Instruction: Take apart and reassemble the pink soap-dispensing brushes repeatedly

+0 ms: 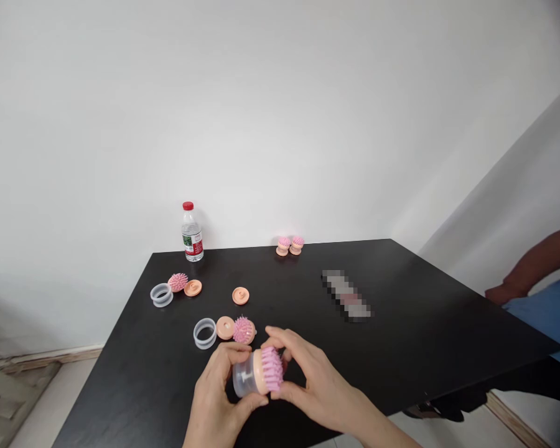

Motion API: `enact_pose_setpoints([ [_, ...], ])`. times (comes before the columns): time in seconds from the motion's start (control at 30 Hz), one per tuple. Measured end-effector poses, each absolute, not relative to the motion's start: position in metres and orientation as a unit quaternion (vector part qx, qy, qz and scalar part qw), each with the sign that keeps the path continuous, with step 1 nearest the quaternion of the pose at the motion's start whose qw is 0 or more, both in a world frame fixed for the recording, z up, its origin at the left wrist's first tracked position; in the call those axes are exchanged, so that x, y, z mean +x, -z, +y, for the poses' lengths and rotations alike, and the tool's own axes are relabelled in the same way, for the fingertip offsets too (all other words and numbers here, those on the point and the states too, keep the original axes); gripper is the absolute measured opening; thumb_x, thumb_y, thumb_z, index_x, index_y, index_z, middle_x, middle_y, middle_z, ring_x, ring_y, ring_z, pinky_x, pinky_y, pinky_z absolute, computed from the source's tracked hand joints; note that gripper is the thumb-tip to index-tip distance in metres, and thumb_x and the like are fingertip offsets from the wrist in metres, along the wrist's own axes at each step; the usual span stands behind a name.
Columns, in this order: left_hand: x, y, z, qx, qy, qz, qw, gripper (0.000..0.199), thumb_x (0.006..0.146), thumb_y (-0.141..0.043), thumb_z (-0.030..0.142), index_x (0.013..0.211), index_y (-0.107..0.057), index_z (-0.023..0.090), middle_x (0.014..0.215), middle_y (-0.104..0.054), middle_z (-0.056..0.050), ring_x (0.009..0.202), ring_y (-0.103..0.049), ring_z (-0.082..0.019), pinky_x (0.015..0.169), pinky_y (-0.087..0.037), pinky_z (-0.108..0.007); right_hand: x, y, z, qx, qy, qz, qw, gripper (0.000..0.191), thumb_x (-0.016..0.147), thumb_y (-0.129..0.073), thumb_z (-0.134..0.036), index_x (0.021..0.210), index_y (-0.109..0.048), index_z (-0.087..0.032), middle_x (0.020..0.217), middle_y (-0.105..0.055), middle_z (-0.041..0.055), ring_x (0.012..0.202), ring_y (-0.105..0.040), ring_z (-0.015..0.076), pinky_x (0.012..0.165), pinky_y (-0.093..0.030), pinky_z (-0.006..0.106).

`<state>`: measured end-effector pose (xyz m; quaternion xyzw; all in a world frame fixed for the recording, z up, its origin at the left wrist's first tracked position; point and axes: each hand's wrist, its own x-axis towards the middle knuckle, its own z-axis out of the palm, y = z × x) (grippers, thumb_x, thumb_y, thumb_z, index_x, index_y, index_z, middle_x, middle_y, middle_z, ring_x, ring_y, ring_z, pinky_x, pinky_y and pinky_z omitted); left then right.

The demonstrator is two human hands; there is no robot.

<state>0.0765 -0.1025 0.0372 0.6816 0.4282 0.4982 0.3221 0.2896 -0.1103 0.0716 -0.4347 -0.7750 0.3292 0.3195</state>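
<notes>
Held unit: cylindrical clear-plastic brush with peach collar and pink bristles, lower centre of the frame, lying sideways, bristles toward the right.
Left hand: grasping the clear end between thumb and fingers.
Right hand: grasping the bristle end between thumb and fingers.
Near parts: translucent plastic ring, round peach plastic disc and domed pink bristle head, in a row just above the left hand.
Left-side parts: second translucent ring, second pink bristle head and second peach disc, grouped at left of the frame.
Single part: third peach disc, above the near row.
Rear units: two small pink-and-peach brushes, side by side at centre, near the wall.
Bottle: clear plastic bottle with red cap, upright, left of centre.
Work surface: black rectangular table.
Right edge: another person's bare arm.
</notes>
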Motion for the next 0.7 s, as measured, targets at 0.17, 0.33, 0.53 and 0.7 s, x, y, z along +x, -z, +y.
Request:
enact_pose_setpoints([
  [0.17,0.078,-0.037,-0.102,0.684,-0.496,0.448,0.292,0.036,0.064,-0.089,0.032,0.091,-0.066,0.025,0.1,-0.074,-0.004,0.089,-0.074,-0.026,0.072,-0.061,-0.034,0.291,-0.073,-0.108,-0.445,-0.34,-0.761,0.328,0.093,0.072,-0.089,-0.041,0.148,-0.037,-0.031,0.136,-0.057,0.0096,0.114,-0.059,0.0274,0.093,-0.054,0.039],
  [0.33,0.084,-0.023,-0.105,0.713,-0.496,0.435,0.239,0.029,0.075,-0.082,0.035,0.093,-0.062,0.027,0.099,-0.071,-0.002,0.086,-0.071,-0.023,0.073,-0.058,-0.032,0.279,-0.082,-0.113,-0.419,-0.324,-0.781,0.331,0.047,0.09,-0.07,-0.021,0.133,-0.053,-0.028,0.122,-0.062,0.006,0.111,-0.06,0.0234,0.099,-0.049,0.037],
  [0.53,0.078,0.005,-0.098,0.753,-0.509,0.416,0.037,0.025,0.09,-0.056,0.012,0.111,-0.063,0.025,0.11,-0.073,-0.008,0.107,-0.066,-0.026,0.093,-0.051,-0.04,0.262,-0.074,-0.105,-0.447,-0.356,-0.748,0.338,0.034,0.086,-0.068,-0.016,0.118,-0.059,-0.025,0.114,-0.063,0.0053,0.106,-0.062,0.0225,0.097,-0.05,0.038],
  [0.7,0.059,-0.015,-0.089,0.639,-0.56,0.48,0.216,0.036,0.087,-0.067,0.036,0.121,-0.065,0.026,0.116,-0.072,-0.009,0.108,-0.063,-0.03,0.096,-0.049,-0.045,0.27,-0.07,-0.03,-0.399,-0.333,-0.785,0.336,0.046,0.089,-0.066,-0.021,0.134,-0.055,-0.026,0.148,-0.046,0.0091,0.125,-0.054,0.0229,0.1,-0.05,0.036],
])
